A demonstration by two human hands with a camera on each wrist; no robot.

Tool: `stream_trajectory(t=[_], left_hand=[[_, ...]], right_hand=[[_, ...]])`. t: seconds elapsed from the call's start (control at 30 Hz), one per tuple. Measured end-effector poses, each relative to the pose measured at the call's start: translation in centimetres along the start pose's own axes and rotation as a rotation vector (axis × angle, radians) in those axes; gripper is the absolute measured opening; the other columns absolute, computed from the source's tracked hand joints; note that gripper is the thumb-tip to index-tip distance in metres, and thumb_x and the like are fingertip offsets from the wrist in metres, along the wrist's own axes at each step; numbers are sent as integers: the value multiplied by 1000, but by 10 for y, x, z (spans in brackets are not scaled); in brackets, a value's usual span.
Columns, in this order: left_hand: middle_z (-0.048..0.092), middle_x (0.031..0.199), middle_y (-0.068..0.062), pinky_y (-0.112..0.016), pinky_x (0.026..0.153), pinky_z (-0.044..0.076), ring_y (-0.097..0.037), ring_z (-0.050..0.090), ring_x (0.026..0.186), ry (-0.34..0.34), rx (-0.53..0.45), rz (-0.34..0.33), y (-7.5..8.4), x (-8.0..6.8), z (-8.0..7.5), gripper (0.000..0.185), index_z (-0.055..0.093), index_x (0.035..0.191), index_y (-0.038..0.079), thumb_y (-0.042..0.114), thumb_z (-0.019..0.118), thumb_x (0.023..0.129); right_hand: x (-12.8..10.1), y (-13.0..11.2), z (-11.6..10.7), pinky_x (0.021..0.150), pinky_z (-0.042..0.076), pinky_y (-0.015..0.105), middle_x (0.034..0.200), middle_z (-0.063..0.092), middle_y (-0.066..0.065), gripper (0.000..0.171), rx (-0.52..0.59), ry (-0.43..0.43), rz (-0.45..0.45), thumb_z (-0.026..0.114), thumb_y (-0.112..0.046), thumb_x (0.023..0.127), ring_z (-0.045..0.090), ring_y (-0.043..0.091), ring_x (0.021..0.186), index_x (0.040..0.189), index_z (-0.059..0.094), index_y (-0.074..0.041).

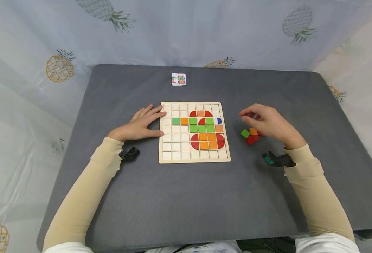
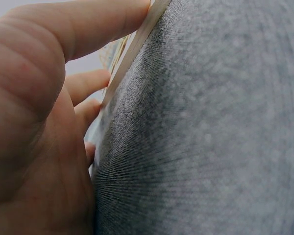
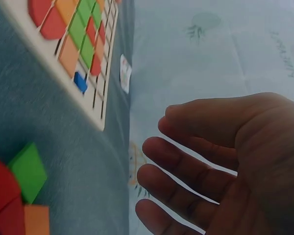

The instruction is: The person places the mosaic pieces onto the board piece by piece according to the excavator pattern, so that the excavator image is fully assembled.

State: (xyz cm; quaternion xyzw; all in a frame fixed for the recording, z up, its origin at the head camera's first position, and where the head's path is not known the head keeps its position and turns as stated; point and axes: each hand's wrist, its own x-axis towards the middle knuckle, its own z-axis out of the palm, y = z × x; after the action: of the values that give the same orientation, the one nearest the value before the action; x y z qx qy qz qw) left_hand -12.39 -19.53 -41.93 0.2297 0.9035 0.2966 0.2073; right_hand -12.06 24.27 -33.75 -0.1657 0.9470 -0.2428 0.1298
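A pale wooden grid board lies on the table, partly filled with red quarter-round, green, orange and blue pieces. My left hand touches its left side, thumb and fingertips spread along the edge. In the left wrist view the thumb meets the board's edge. To the right of the board, my right hand hovers over a small pile with a green block, red pieces and an orange piece. Its fingers are loosely bent; nothing shows between them and the thumb.
A small printed card with a coloured grid pattern lies behind the board. Grey cloth covers the table. A pineapple-print curtain hangs beyond the far edge. Each wrist wears a black band, the right one with a green patch.
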Motion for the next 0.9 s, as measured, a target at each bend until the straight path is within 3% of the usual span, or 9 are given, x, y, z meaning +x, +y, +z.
stream_trajectory(t=[0.23,0.47,0.6,0.9], left_hand=[[7,173,-1,-55,127,-9,-29,-11,160,6,-11,1,-2,-2,1,82,26,162,23,45,68,95],[6,173,0,-55,127,-8,-29,-10,160,4,-1,9,-3,-1,1,82,26,163,23,46,67,96],[7,173,1,-54,128,-8,-28,-10,160,6,1,-3,-3,-1,1,82,26,162,24,46,68,95],[7,173,0,-54,127,-8,-29,-10,160,11,9,9,-2,0,2,82,26,162,23,45,67,96]], right_hand=[[-8,24,2,76,52,38,120,66,15,30,-92,-39,29,58,-17,103,61,28,101,128,67,-3],[-18,53,2,87,52,54,127,58,24,37,-150,-147,45,61,-4,97,58,39,109,134,61,1],[-19,59,5,84,52,48,121,58,22,42,-152,-200,40,66,-7,96,57,35,102,136,58,3],[-16,60,10,77,51,41,111,63,19,42,-178,-193,78,64,-16,99,59,28,94,136,57,3]])
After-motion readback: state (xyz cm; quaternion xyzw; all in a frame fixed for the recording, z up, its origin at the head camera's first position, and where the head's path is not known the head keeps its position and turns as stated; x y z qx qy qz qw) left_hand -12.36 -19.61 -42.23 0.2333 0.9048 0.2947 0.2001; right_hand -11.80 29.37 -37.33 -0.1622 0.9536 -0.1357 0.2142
